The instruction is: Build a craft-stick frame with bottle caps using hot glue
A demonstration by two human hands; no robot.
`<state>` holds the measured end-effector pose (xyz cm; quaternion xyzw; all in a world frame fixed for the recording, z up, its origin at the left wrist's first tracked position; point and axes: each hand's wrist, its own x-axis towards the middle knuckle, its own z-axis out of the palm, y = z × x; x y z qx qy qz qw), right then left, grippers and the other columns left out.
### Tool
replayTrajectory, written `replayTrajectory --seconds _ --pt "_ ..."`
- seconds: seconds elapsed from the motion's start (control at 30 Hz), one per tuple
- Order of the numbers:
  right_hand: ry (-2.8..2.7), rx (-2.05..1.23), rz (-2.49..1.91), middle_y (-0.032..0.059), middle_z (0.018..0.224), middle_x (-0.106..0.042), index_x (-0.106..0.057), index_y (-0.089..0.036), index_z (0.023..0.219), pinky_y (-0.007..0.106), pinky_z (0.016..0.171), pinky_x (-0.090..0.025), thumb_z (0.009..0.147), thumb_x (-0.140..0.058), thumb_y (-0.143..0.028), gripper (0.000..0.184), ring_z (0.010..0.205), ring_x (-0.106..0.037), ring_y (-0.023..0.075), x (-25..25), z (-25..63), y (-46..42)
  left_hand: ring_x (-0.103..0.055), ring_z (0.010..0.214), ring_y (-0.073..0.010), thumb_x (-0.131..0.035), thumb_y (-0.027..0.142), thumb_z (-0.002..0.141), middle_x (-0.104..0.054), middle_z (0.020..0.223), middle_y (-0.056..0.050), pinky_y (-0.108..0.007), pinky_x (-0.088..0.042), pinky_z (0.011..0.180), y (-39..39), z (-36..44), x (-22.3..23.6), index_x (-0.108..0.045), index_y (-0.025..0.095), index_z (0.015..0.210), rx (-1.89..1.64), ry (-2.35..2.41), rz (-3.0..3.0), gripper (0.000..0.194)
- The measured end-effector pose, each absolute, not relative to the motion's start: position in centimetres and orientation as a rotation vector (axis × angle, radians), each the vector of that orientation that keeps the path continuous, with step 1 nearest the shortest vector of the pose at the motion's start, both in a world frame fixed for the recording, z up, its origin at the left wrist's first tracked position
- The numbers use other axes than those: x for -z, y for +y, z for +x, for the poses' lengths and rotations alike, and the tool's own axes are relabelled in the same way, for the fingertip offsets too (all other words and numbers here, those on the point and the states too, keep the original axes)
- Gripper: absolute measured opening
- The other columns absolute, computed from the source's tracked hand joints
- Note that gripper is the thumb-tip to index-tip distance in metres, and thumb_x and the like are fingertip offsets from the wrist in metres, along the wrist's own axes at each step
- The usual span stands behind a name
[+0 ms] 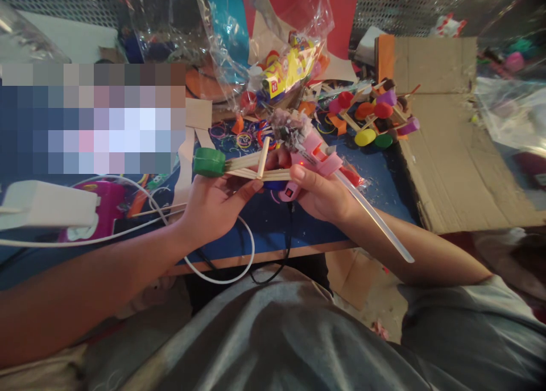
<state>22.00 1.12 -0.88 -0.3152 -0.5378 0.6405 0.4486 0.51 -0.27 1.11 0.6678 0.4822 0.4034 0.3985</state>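
Note:
My left hand (217, 200) is closed on a small frame of wooden sticks (249, 166) with a green bottle cap (209, 162) at its left end. My right hand (322, 195) grips a pink hot glue gun (309, 163), its nozzle against the stick frame. A long clear glue stick (373, 217) pokes out of the gun's back, over my right forearm. Both hands hover above a blue work board (379, 186).
A model of sticks and coloured bottle caps (377, 118) sits at the back right beside a cardboard sheet (452, 152). Plastic bags of craft parts (285, 67), loose rubber bands (239, 135), a white box (46, 203) and white and black cables (247, 254) lie around.

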Motion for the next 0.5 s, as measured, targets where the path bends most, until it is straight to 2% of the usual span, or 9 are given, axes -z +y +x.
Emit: replayTrajectory --seconds 0.1,0.23,0.37,0.5 --pt "-1.316 -1.593 -0.776 0.0009 0.095 -0.065 -0.067 -0.031 0.106 0.038 0.071 -0.065 0.085 -0.085 -0.078 0.054 0.086 -0.068 0.0232 0.8 22.0 1.1 -0.084 0.090 -0.0280 -0.084 0.065 0.094 -0.085 0.086 -0.006 -0.039 -0.071 0.091 -0.3 0.4 -0.9 -0.084 0.024 0.098 -1.042 1.197 1.672 0.042" --pt "-1.295 -1.602 -0.769 0.0009 0.097 -0.066 -0.069 -0.031 0.107 0.037 0.073 -0.066 0.085 -0.087 -0.076 0.053 0.091 -0.070 0.0233 0.6 22.0 1.0 -0.083 0.087 -0.0258 -0.086 0.057 0.095 -0.088 0.093 -0.006 -0.037 -0.070 0.090 -0.1 0.2 -0.6 -0.083 0.024 0.093 -1.037 1.177 1.653 0.033" --pt "-1.264 -1.603 -0.765 0.0012 0.100 -0.067 -0.069 -0.030 0.102 0.036 0.076 -0.066 0.084 -0.088 -0.077 0.054 0.095 -0.072 0.0231 0.2 21.8 0.9 -0.082 0.082 -0.0238 -0.090 0.062 0.091 -0.088 0.092 -0.005 -0.036 -0.071 0.086 0.0 0.3 -0.5 -0.084 0.023 0.091 -1.051 1.135 1.589 0.039" --pt "-1.174 -1.633 -0.783 0.0024 0.101 -0.072 -0.067 -0.029 0.099 0.038 0.079 -0.068 0.076 -0.088 -0.086 0.064 0.099 -0.074 0.0247 -0.3 21.6 1.0 -0.082 0.080 -0.0212 -0.096 0.064 0.085 -0.087 0.093 -0.005 -0.035 -0.072 0.084 -0.1 0.4 -0.3 -0.086 0.022 0.099 -1.092 1.074 1.434 0.045"
